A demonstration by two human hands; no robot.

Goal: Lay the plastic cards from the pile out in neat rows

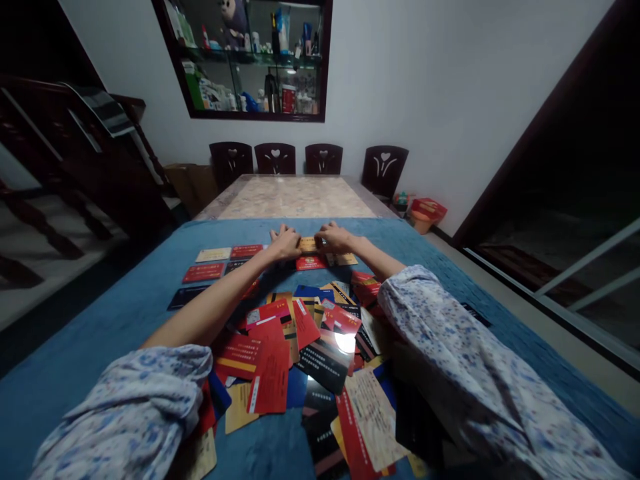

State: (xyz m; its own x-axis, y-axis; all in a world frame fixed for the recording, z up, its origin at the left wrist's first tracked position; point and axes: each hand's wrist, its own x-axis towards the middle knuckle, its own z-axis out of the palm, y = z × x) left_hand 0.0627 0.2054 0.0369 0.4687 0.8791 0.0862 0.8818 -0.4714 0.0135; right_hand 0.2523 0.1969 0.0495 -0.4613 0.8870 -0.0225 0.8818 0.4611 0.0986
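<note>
Out over the far part of the blue cloth, my left hand [286,242] and my right hand [335,239] pinch a gold card [309,245] between them, one at each end. Just below it lies a red card [311,263], and a pale card [346,259] shows partly under my right hand. Left of my left hand, several cards lie in rows, among them a cream card [213,255] and a red card [203,272]. Between my forearms spreads a loose, overlapping pile of red, black, gold and blue cards, including a black card [323,363]. My forearms hide parts of it.
The blue cloth [125,313] covers the near part of a long table, whose bare stone-like top [300,193] shows beyond. A dark card [476,313] lies near the right edge. Several dark chairs [275,159] stand behind the table, with a cardboard box [193,187] at left.
</note>
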